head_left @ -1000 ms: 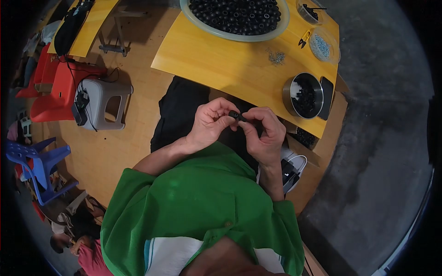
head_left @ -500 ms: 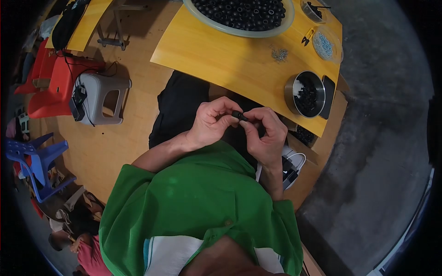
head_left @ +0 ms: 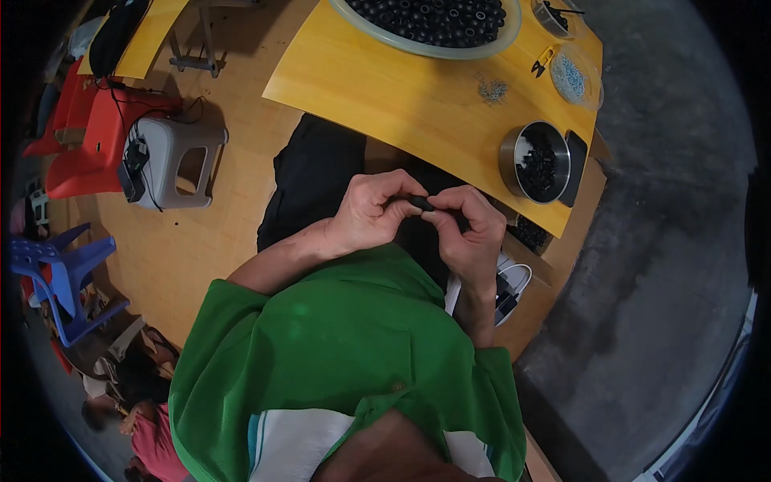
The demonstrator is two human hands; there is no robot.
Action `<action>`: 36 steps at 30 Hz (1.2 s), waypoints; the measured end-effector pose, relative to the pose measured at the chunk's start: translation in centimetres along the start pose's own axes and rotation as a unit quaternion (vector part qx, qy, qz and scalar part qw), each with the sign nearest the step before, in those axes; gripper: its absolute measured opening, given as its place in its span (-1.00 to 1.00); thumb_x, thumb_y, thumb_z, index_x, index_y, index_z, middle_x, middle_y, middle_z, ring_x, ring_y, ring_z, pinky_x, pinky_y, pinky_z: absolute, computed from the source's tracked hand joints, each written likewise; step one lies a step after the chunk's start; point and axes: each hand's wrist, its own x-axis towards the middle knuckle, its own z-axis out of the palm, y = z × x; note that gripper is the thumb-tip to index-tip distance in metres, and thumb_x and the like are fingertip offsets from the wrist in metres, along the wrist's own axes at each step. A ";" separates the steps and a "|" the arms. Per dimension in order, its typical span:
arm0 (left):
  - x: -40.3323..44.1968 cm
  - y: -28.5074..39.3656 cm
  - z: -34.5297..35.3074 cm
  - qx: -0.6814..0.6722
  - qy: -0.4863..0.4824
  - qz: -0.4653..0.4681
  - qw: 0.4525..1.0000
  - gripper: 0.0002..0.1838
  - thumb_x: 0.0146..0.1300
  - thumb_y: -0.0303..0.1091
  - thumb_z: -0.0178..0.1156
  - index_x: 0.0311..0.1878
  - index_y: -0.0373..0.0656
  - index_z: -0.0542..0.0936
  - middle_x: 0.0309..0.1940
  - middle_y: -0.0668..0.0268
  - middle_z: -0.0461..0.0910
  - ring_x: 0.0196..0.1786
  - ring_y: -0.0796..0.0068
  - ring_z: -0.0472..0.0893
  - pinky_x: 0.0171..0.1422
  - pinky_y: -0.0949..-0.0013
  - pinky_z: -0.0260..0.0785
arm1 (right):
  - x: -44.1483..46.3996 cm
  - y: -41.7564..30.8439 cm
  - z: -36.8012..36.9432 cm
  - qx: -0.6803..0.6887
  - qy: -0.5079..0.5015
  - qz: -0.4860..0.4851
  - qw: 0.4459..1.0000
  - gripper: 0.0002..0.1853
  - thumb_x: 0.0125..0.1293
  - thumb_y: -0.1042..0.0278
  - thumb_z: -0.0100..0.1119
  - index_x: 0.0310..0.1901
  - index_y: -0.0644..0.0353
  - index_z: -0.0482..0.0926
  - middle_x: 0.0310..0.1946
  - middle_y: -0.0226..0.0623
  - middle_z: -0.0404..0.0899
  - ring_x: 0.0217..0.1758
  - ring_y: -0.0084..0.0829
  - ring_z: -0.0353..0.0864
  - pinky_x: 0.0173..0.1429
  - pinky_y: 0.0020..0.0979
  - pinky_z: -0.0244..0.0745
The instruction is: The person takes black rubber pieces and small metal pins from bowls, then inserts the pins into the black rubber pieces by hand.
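Between the fingertips of both hands is a small black rounded part [head_left: 421, 202], held in front of my body below the table edge. My left hand [head_left: 371, 210] pinches its left end with thumb and forefinger. On the other end, my right hand [head_left: 472, 233] is closed in a similar pinch. Fingers cover most of the part, so its exact kind is unclear. The yellow table [head_left: 377, 88] lies just beyond the hands. On it a metal bowl [head_left: 507, 165] holds small black pieces, and a large pale basin [head_left: 438, 53] holds many round black parts with holes.
A small pile of tiny metallic bits [head_left: 491, 91] lies on the table. Near the right edge are yellow snips [head_left: 543, 61], a clear dish of pale blue bits [head_left: 570, 80] and a dark phone-like slab [head_left: 573, 169]. A grey stool [head_left: 178, 136] and another person [head_left: 157, 438] are at left.
Both hands stay pinched on the black part, which has turned slightly and is more covered by the fingers. The view has shifted a little.
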 end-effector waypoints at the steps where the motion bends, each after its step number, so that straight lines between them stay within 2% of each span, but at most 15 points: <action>1: 0.0 0.0 0.1 0.000 0.000 0.000 1.000 -0.91 0.11 -0.63 0.12 -0.30 -0.29 0.54 -0.54 0.30 0.54 -0.51 0.64 0.51 -0.43 0.58 0.35 | -0.1 0.1 0.0 0.011 0.000 0.004 1.000 -0.83 -0.07 0.79 0.16 -0.41 0.37 0.56 -0.46 -0.24 0.55 -0.43 -0.55 0.52 -0.34 -0.59 0.43; 3: -0.1 0.1 0.2 -0.023 0.020 -0.011 0.999 -0.87 0.01 -0.67 0.18 -0.35 -0.29 0.53 -0.57 0.22 0.55 -0.55 0.52 0.55 -0.50 0.51 0.34 | -0.2 0.2 0.1 0.005 0.004 -0.010 1.000 -0.84 -0.06 0.78 0.15 -0.40 0.36 0.55 -0.46 -0.22 0.56 -0.45 -0.51 0.55 -0.37 -0.58 0.45; 4: -0.1 0.1 0.2 -0.022 0.021 -0.010 0.999 -0.87 0.01 -0.67 0.18 -0.35 -0.29 0.53 -0.57 0.22 0.55 -0.55 0.52 0.55 -0.50 0.51 0.34 | -0.2 0.2 0.1 -0.001 0.008 -0.023 1.000 -0.84 -0.04 0.78 0.14 -0.39 0.35 0.55 -0.47 -0.21 0.56 -0.47 -0.48 0.58 -0.41 -0.56 0.46; 10: -0.1 0.2 0.3 0.010 0.020 0.003 1.000 -0.88 0.01 -0.65 0.20 -0.34 -0.30 0.53 -0.56 0.22 0.57 -0.54 0.55 0.55 -0.48 0.53 0.36 | -0.8 0.6 0.1 0.045 0.024 0.010 0.999 -0.86 -0.03 0.75 0.20 -0.40 0.35 0.57 -0.47 -0.22 0.56 -0.46 -0.51 0.55 -0.38 -0.58 0.43; 13: -0.1 0.0 0.4 0.011 0.017 0.010 1.000 -0.90 0.09 -0.57 0.22 -0.30 -0.28 0.55 -0.52 0.31 0.57 -0.50 0.65 0.54 -0.42 0.58 0.37 | -1.1 0.7 0.3 0.074 0.045 0.027 0.996 -0.87 -0.03 0.74 0.21 -0.41 0.35 0.57 -0.48 -0.23 0.56 -0.46 -0.54 0.54 -0.39 -0.60 0.40; 15: 0.0 0.4 0.4 0.000 0.024 0.017 1.000 -0.88 0.02 -0.64 0.21 -0.33 -0.29 0.54 -0.54 0.23 0.57 -0.53 0.52 0.57 -0.46 0.53 0.37 | -1.3 0.7 0.4 0.081 0.056 0.026 0.995 -0.87 -0.03 0.74 0.22 -0.41 0.35 0.57 -0.48 -0.24 0.57 -0.46 -0.55 0.54 -0.39 -0.60 0.40; 20: -0.1 0.5 0.4 0.016 0.019 0.023 0.999 -0.87 0.00 -0.64 0.21 -0.34 -0.29 0.54 -0.54 0.22 0.57 -0.52 0.51 0.58 -0.46 0.52 0.38 | -1.4 0.7 0.3 0.069 0.068 0.016 0.995 -0.88 -0.04 0.72 0.25 -0.43 0.34 0.57 -0.49 -0.24 0.57 -0.47 -0.54 0.54 -0.40 -0.59 0.40; 22: -0.1 0.6 0.4 0.020 0.018 0.021 0.999 -0.87 0.00 -0.64 0.22 -0.34 -0.29 0.54 -0.54 0.22 0.57 -0.52 0.49 0.58 -0.46 0.51 0.38 | -1.4 0.9 0.3 0.051 0.052 -0.027 0.997 -0.88 0.00 0.76 0.20 -0.39 0.38 0.56 -0.42 -0.27 0.53 -0.45 -0.62 0.45 -0.38 -0.65 0.35; 27: 0.0 0.8 0.3 0.054 0.022 0.058 0.997 -0.85 -0.05 -0.64 0.22 -0.35 -0.28 0.54 -0.56 0.21 0.54 -0.53 0.38 0.58 -0.49 0.47 0.38 | -1.3 0.6 0.3 0.045 0.051 -0.033 0.997 -0.87 -0.03 0.77 0.22 -0.41 0.38 0.56 -0.44 -0.26 0.53 -0.44 -0.60 0.46 -0.36 -0.63 0.36; 36: 0.1 0.6 0.5 0.072 0.029 0.083 0.994 -0.85 -0.09 -0.62 0.24 -0.38 -0.27 0.53 -0.59 0.20 0.52 -0.56 0.31 0.55 -0.53 0.41 0.35 | -1.3 0.5 0.1 0.053 0.043 -0.014 0.998 -0.86 -0.08 0.78 0.23 -0.45 0.37 0.53 -0.47 -0.29 0.53 -0.45 -0.61 0.44 -0.38 -0.63 0.33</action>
